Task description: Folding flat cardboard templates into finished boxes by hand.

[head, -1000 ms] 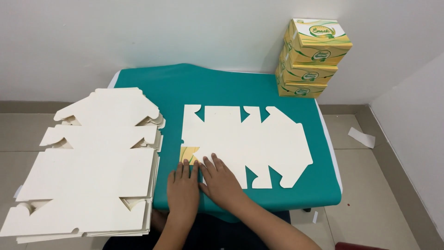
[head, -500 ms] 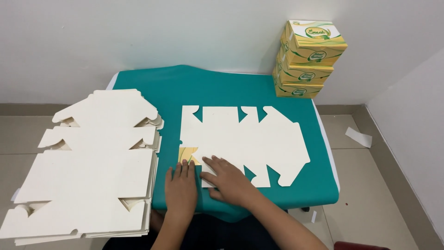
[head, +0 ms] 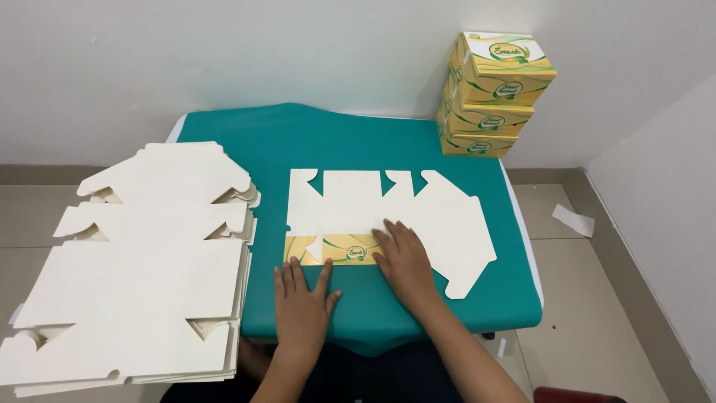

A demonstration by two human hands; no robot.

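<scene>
A flat white die-cut carton blank [head: 388, 213] lies on the teal table [head: 328, 142]. Its near edge is folded over, showing a yellow and green printed strip [head: 335, 248]. My left hand [head: 302, 298] rests flat, fingers spread, with the fingertips at the near edge of that folded strip. My right hand [head: 403, 257] presses flat on the strip's right end and on the blank beside it. Neither hand grips anything.
A tall pile of the same white blanks [head: 142, 261] sits left of the table. Three assembled yellow and green boxes [head: 492, 93] are stacked at the table's far right corner by the wall. A paper scrap [head: 573, 220] lies on the tiled floor at right.
The blank's near flap has been folded over, so a longer printed strip shows. My right hand slid right along the fold; my left hand drew slightly back toward me.
</scene>
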